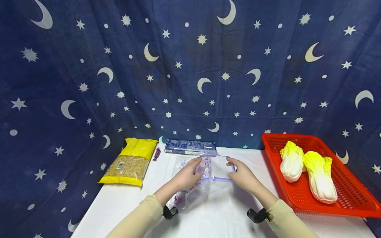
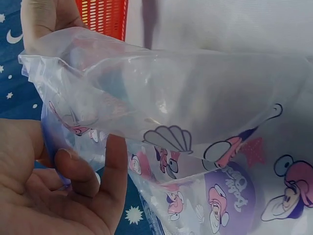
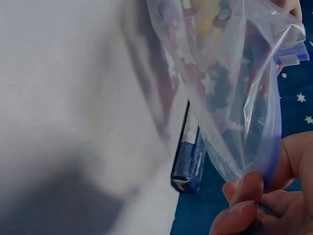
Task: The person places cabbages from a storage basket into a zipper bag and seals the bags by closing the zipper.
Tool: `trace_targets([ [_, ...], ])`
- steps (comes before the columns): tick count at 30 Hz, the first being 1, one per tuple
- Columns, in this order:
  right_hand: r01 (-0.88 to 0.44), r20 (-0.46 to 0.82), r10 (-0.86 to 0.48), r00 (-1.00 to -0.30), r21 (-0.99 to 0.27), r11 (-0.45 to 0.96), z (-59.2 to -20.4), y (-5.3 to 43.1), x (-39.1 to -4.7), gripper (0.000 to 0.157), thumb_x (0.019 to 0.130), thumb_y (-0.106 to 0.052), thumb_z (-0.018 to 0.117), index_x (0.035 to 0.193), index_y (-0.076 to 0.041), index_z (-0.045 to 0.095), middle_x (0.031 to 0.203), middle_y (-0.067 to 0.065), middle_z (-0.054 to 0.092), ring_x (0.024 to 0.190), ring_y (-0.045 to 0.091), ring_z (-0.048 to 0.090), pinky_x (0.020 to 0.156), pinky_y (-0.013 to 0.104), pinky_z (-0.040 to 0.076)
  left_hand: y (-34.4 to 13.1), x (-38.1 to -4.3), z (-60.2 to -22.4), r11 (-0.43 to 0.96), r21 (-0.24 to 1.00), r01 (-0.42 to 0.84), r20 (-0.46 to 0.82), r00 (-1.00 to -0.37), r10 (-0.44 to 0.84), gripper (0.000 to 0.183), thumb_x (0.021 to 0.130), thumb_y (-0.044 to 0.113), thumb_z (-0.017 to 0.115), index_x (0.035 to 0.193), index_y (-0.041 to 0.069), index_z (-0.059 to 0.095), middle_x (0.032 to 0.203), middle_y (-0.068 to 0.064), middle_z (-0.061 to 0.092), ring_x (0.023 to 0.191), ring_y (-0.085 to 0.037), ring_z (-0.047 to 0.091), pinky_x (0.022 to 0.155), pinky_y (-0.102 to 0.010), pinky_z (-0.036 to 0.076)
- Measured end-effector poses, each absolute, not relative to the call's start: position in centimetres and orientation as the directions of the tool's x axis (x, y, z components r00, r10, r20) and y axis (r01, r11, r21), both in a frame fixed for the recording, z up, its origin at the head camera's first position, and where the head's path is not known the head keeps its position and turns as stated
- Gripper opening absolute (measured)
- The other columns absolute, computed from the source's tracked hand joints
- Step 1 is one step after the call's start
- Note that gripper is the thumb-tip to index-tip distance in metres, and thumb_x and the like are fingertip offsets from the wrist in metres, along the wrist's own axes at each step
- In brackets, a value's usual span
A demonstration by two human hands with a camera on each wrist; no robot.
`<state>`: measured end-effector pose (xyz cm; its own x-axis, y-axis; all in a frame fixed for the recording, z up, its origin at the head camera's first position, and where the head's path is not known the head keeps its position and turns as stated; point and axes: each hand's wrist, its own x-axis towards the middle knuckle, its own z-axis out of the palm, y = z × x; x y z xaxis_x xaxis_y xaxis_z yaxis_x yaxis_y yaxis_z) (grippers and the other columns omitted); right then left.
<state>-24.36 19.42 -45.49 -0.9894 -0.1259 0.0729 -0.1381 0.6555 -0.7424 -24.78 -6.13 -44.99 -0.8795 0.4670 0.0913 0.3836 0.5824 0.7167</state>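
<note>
A clear slider zip bag [image 1: 205, 195] with a purple zip edge is held up over the white table, its mouth spread apart. Pink cartoon figures, shells and a purple patch are printed on its side [image 2: 168, 138]. My left hand [image 1: 187, 175] grips the left side of the rim, fingers curled about the purple strip. At the opposite side, my right hand [image 1: 242, 175] pinches the rim between thumb and fingers. A pale slider [image 3: 288, 59] sits on the zip in the right wrist view. Nothing shows inside the bag.
On the left lies a yellow bag of grain-like food [image 1: 128, 163], with a purple wrapped candy [image 1: 156, 154] beside it. Behind the zip bag is a flat blue box [image 1: 190, 146]. A red basket [image 1: 297, 201] at right holds two napa cabbages [image 1: 321, 181]. A starry curtain hangs behind.
</note>
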Motion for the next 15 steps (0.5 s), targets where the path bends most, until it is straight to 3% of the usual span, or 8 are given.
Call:
trace_targets([
  [4, -0.17, 0.106, -0.135, -0.985, -0.69, 0.704, -44.92, 19.14, -24.09, 0.065, 0.078, 0.004, 0.058, 0.143, 0.005, 0.054, 0.124, 0.017, 0.067, 0.086, 0.026, 0.053, 0.076, 0.036, 0.042, -6.26, -24.65, -44.98, 0.606, 0.7, 0.379, 0.107, -0.894, 0.435, 0.07, 0.089, 0.005, 0.056, 0.155, -0.006, 0.035, 0.158, -0.023, 0.036, 0.145, -0.038, 0.036, 0.118, -0.05, 0.03],
  [7, -0.203, 0.144, -0.144, -0.979, -0.659, 0.724, -44.65, 18.87, -23.92, 0.064, 0.078, 0.001, 0.059, 0.142, 0.004, 0.055, 0.124, 0.015, 0.067, 0.091, 0.027, 0.055, 0.079, 0.038, 0.043, -6.26, -24.54, -44.94, 0.618, 0.692, 0.374, 0.127, -0.905, 0.405, 0.072, 0.087, 0.006, 0.059, 0.154, -0.007, 0.037, 0.156, -0.023, 0.04, 0.142, -0.038, 0.041, 0.116, -0.05, 0.035],
  [15, -0.211, 0.177, -0.121, -0.977, -0.69, 0.692, -45.01, 18.37, -24.07, 0.062, 0.081, 0.001, 0.062, 0.142, 0.005, 0.055, 0.126, 0.015, 0.066, 0.081, 0.022, 0.05, 0.075, 0.034, 0.042, -6.25, -24.41, -45.14, 0.577, 0.734, 0.357, 0.144, -0.913, 0.382, 0.077, 0.088, 0.01, 0.071, 0.154, -0.009, 0.035, 0.152, -0.025, 0.042, 0.136, -0.04, 0.048, 0.114, -0.05, 0.037],
])
